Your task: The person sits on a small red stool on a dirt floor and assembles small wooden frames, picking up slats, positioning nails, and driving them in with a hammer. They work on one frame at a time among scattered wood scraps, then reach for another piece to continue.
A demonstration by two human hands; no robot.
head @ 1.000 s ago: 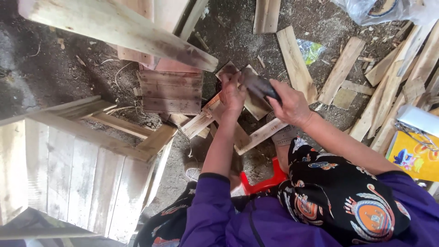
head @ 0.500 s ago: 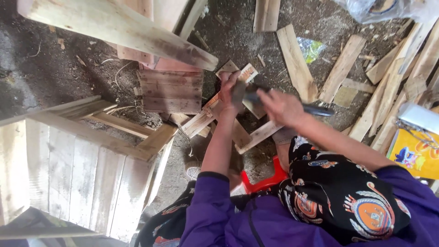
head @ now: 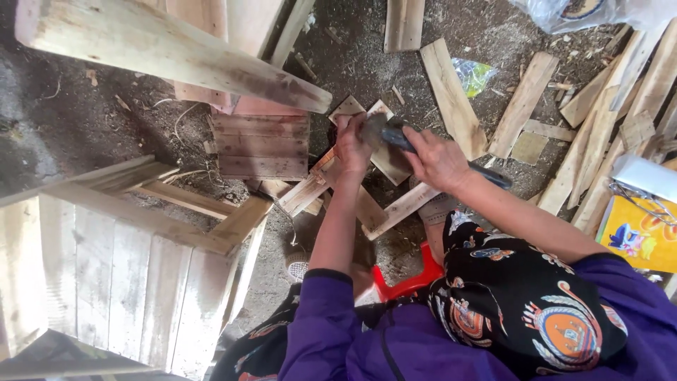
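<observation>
My right hand [head: 438,159] is closed on the dark handle of a hammer [head: 392,135]. The hammer's head sits just right of my left hand [head: 352,144]. My left hand presses on the crossing point of several short wooden slats [head: 395,212] that lie on the dirt floor. A small square board [head: 392,164] lies under the hammer. Both arms wear purple sleeves, and a black patterned cloth covers the lower right.
A slatted wooden crate [head: 127,275] stands at the lower left. A thick beam [head: 169,53] crosses the top left above a small slat panel [head: 262,144]. Loose planks [head: 592,134] are heaped at right by a yellow package [head: 638,233]. A red stool [head: 405,282] is below me.
My right hand has slid back along the handle and brought the hammer head leftwards to my left hand. The left hand has stayed on the slats.
</observation>
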